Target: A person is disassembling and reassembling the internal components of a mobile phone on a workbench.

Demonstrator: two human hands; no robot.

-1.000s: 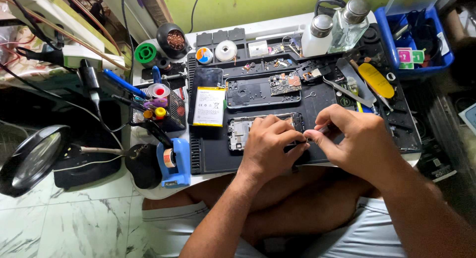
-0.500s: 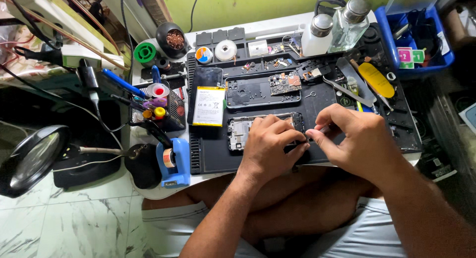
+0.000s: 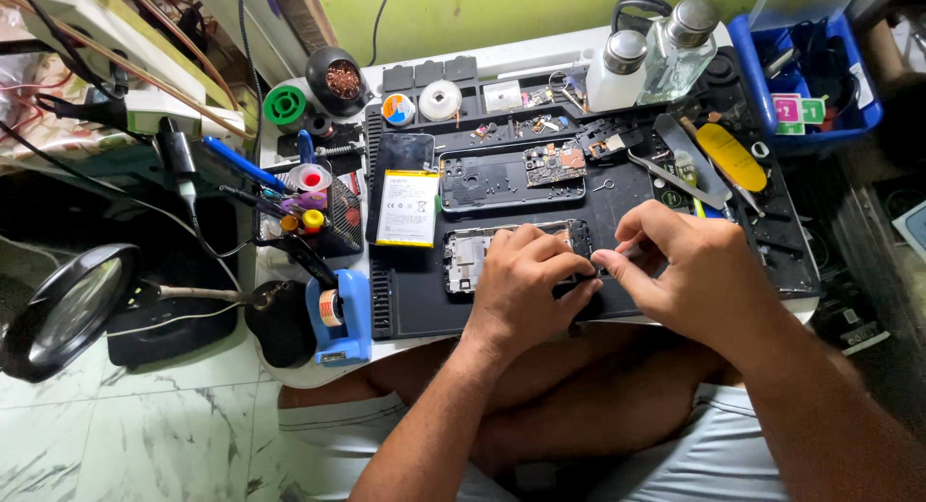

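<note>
While my left hand (image 3: 526,280) presses flat on the opened phone (image 3: 473,256), I pinch something small in my right hand (image 3: 690,275); I'd keep it steady and work slowly. That phone lies on the mat (image 3: 424,299), long axis left-right, behind it a battery (image 3: 407,208).

Phone repair bench, black work mat (image 3: 617,208), magnifier lamp (image 3: 63,309), opened phones (image 3: 502,179)

A small white table (image 3: 540,54) carries a black mat (image 3: 424,299). On the mat lie an opened phone (image 3: 468,256), a battery (image 3: 407,208), a back cover (image 3: 482,181) and a yellow pry tool (image 3: 730,157). Two bottles (image 3: 646,54) stand at the far edge.
</note>
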